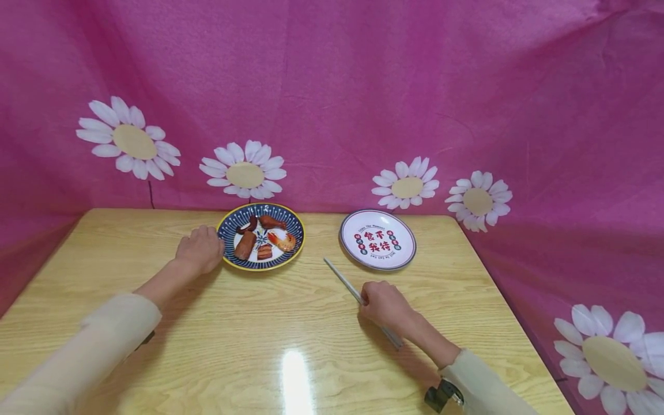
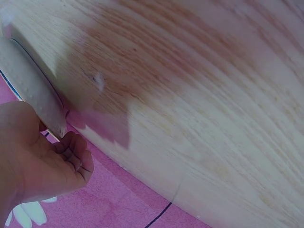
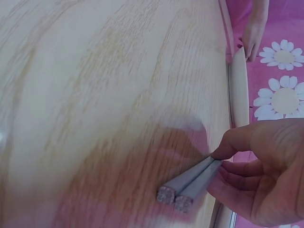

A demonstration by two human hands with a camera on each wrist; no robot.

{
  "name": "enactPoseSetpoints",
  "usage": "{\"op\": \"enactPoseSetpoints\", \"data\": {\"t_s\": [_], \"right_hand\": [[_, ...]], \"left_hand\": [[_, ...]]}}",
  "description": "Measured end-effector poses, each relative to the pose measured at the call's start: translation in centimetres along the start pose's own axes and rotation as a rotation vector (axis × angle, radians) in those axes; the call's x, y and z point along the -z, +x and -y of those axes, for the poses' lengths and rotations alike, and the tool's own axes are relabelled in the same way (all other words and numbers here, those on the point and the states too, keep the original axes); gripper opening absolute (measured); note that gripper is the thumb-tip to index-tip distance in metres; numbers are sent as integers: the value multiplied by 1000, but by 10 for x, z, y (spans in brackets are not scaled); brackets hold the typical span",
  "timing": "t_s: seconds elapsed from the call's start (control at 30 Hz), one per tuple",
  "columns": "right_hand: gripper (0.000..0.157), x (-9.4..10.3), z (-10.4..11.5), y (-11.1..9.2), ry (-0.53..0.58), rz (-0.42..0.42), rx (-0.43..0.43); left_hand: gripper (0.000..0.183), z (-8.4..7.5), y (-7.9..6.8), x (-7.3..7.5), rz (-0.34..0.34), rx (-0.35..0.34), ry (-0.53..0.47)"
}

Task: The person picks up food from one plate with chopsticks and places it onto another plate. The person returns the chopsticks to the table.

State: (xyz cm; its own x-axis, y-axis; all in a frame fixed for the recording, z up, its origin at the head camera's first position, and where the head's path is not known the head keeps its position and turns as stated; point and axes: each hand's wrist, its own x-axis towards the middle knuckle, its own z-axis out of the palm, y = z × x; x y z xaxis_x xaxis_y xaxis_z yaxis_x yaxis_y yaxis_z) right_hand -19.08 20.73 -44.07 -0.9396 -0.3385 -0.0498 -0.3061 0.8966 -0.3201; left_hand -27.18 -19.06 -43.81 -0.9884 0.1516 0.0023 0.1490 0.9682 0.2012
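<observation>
At the back of the table, my left hand (image 1: 201, 251) pinches the left rim of a patterned blue plate (image 1: 226, 231) with a yellow edge. Several food pieces lie on it, among them a drumstick (image 1: 272, 222), a shrimp (image 1: 282, 240) and a thick brown sausage-like piece (image 1: 245, 246). The left wrist view shows the plate's pale underside (image 2: 35, 78) beside the curled fingers. My right hand (image 1: 386, 305) holds a pair of grey chopsticks (image 1: 342, 279) over the table, tips toward the gap between the plates. Their thick ends (image 3: 185, 187) show in the right wrist view.
A white plate (image 1: 353, 227) with red and green lettering, no food on it, stands at the back right. The wooden table (image 1: 249, 334) ends against a pink cloth (image 1: 332, 104) with printed daisies, which also hangs along the right side.
</observation>
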Motion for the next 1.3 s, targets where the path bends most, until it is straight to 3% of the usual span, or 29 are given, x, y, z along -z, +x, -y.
{"op": "enactPoseSetpoints", "data": {"t_s": [0.43,0.93,1.17,1.3], "right_hand": [[12,4,5,5,44,-116,11],[7,11,7,9,277,-102,33],[28,14,8,10,386,-107,57],[15,15,8,10,404,-74,121]], "left_hand": [[39,3,3,-5,18,-1,5],[40,4,5,-2,41,-7,35],[40,3,4,-1,39,-9,26],[38,3,3,-2,27,-6,13]]}}
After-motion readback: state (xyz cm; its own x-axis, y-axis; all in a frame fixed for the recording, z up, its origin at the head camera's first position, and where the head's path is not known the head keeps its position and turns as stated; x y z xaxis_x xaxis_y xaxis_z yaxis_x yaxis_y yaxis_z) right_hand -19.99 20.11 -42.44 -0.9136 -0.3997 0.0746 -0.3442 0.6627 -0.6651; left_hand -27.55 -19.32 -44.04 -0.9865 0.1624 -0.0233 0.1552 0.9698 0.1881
